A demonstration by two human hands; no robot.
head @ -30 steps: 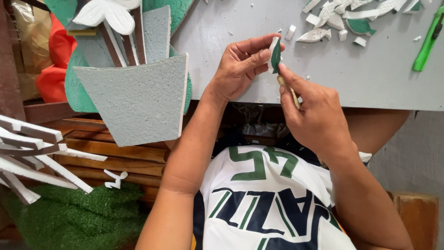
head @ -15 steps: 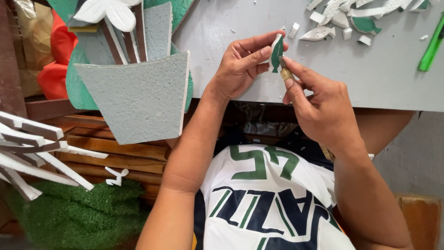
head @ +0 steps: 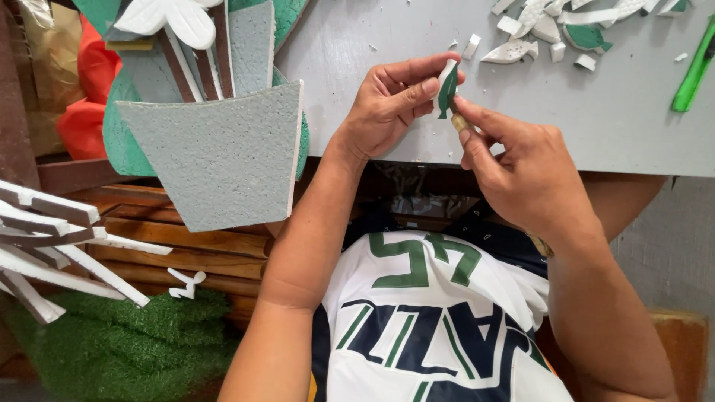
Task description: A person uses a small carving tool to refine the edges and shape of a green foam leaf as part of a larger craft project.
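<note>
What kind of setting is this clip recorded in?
Likely a craft or decoration workbench: the left hand holds a small green foam leaf, cut foam scraps litter the grey table, and a foam planter piece stands beside it.

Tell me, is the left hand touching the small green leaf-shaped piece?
Touching. The head view shows the left hand pinching the green piece between thumb and fingertips.

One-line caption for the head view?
Left hand pinches a small green foam leaf while right hand works its lower tip above a grey table.

Left hand (head: 387, 104), fingers curled, thumb and forefinger pinched together at the tips. Right hand (head: 525, 171) just beside it, forefinger extended toward the left fingertips; both forearms bare.
</note>
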